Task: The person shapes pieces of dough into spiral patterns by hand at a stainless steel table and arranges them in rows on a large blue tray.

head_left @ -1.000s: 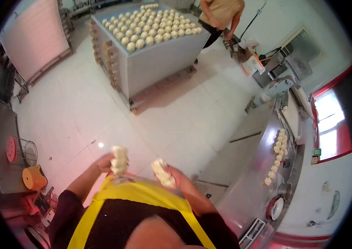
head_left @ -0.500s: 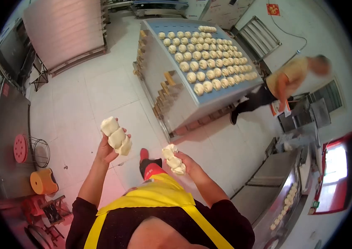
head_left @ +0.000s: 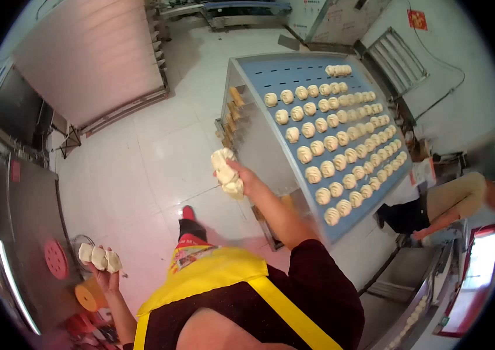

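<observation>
My left hand [head_left: 107, 277], low at the left, is closed round a short row of pale dough buns [head_left: 99, 257]. Farther forward, my right hand [head_left: 246, 178] grips another row of dough buns [head_left: 225, 172], held out over the floor just left of the rack. Many swirled buns [head_left: 330, 142] lie in rows on the blue tray [head_left: 285, 69] that tops the rack. A short row of buns [head_left: 338, 70] sits close together at the tray's far edge.
A co-worker [head_left: 454, 201] bends at the right of the rack. A steel counter [head_left: 396, 274] with more buns [head_left: 413, 318] runs along the lower right. An orange stool [head_left: 87, 296] and a red round seat [head_left: 56, 259] stand at left; a tall covered rack [head_left: 93, 64] stands behind.
My right hand has moved forward towards the rack with its buns, while my left has swung down and left. The rack appears nearer. The co-worker now appears lower and farther right.
</observation>
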Motion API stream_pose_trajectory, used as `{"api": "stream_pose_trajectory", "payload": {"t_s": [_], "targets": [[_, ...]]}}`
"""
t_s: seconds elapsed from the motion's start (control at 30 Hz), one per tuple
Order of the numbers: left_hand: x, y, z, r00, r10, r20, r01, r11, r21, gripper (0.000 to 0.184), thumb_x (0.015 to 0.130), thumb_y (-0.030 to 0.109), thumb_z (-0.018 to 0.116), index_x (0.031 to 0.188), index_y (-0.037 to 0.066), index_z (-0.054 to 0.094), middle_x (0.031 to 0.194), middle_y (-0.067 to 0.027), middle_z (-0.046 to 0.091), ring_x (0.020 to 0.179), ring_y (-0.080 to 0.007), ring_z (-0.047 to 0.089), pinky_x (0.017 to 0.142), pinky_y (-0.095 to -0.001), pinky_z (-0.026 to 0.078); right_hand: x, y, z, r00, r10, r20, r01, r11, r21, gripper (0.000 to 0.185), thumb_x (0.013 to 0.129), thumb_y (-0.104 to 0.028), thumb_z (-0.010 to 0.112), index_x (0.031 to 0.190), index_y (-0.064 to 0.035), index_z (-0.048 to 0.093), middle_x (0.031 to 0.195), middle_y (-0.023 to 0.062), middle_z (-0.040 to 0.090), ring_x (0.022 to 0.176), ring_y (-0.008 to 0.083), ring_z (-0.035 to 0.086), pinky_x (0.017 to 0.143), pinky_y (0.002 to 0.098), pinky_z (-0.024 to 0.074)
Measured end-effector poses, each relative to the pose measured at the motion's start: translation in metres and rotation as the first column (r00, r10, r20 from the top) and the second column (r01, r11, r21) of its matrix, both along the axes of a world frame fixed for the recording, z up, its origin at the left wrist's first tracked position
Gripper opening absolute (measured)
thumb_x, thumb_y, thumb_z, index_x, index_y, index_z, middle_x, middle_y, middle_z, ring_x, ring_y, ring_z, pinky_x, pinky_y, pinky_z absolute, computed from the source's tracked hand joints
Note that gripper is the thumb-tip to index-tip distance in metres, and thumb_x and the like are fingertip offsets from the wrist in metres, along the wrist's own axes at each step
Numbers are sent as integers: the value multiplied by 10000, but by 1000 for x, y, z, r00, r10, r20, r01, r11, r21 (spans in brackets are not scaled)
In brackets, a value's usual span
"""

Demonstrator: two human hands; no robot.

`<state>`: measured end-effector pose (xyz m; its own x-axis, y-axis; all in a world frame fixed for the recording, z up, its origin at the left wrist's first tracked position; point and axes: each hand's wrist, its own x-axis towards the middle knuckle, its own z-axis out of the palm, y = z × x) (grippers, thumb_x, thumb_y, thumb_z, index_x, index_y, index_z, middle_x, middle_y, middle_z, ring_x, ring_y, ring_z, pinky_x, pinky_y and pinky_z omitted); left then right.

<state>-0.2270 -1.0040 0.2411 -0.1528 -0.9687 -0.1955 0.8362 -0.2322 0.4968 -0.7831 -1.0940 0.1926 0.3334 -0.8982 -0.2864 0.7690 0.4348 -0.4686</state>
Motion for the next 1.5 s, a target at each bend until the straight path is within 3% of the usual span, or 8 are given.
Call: {"api": "stream_pose_trajectory", "payload": {"t_s": [0.27, 0.5, 0.7, 0.93, 1.1, 1.23, 1.37, 1.5], "targets": [[-174, -400, 21, 905, -419, 69, 410, 905, 113, 518, 962, 486, 459, 1414, 237, 409, 1310, -64, 538, 1204, -301, 507, 1021, -472, 425, -77, -128, 19, 841, -541, -2, 539, 837, 93, 434, 948, -388, 539, 1251, -78, 508, 959, 147, 664, 712, 235, 649, 625, 333, 549], [-434, -609, 59, 532, -846, -37, 826, 528, -200, 618, 920, 533, 502, 1436, 230, 349, 1255, -71, 570, 1168, -322, 522, 1025, -475, 422, -190, -214, 16, 569, -821, 38, 814, 556, -168, 423, 975, -422, 475, 1204, -73, 543, 992, 93, 646, 797, 187, 640, 687, 305, 544], [-471, -762, 69, 504, -849, 159, 859, 511, 9, 604, 921, 493, 520, 1436, 230, 347, 1220, -78, 591, 1145, -286, 547, 1006, -464, 448, -266, -328, -5, 356, -928, 106, 912, 370, 175, 454, 940, -450, 532, 1241, -110, 534, 1028, 150, 648, 779, 290, 661, 620, 389, 573], [-641, -967, 68, 174, -890, 421, 966, 238, 104, 564, 948, 412, 543, 1370, 67, 402, 1206, -130, 580, 1072, -278, 597, 919, -429, 514, -322, -390, -18, 89, -995, -53, 992, 84, 98, 405, 942, -365, 554, 1229, -80, 527, 992, 155, 652, 794, 251, 654, 630, 374, 556], [-877, -990, 80, -346, -516, 784, 923, -336, 186, 542, 880, 169, 616, 1367, 25, 427, 1259, -108, 562, 1114, -221, 571, 941, -361, 481, -290, -413, -19, -239, -966, -99, 966, -247, 71, 370, 963, -313, 526, 1261, -94, 499, 985, 163, 654, 798, 265, 654, 620, 390, 549], [-1013, -888, 100, -423, -190, 886, 616, -778, 127, 551, 821, 153, 700, 1320, 22, 505, 1189, -61, 613, 1079, -156, 570, 937, -305, 451, -259, -428, 12, -402, -892, -205, 889, -434, 147, 375, 960, -319, 532, 1265, -107, 482, 954, 144, 644, 746, 221, 642, 605, 346, 547], [-1080, -788, 86, -262, 8, 965, 360, -927, 105, 601, 766, 175, 745, 1319, 77, 530, 1223, -66, 608, 1089, -206, 581, 964, -334, 437, -267, -435, 12, -499, -747, -439, 809, -583, 72, 417, 917, -277, 614, 1277, -110, 484, 978, 105, 633, 804, 205, 647, 633, 331, 548], [-1119, -727, 63, 173, 119, 978, 51, -992, 111, 617, 726, 243, 773, 1302, 184, 560, 1160, -54, 622, 1058, -256, 556, 938, -362, 445, -284, -444, 7, -490, -681, -544, 787, -615, 61, 425, 875, -152, 669, 1260, -57, 516, 1004, 51, 636, 857, 167, 638, 726, 289, 527]]}}
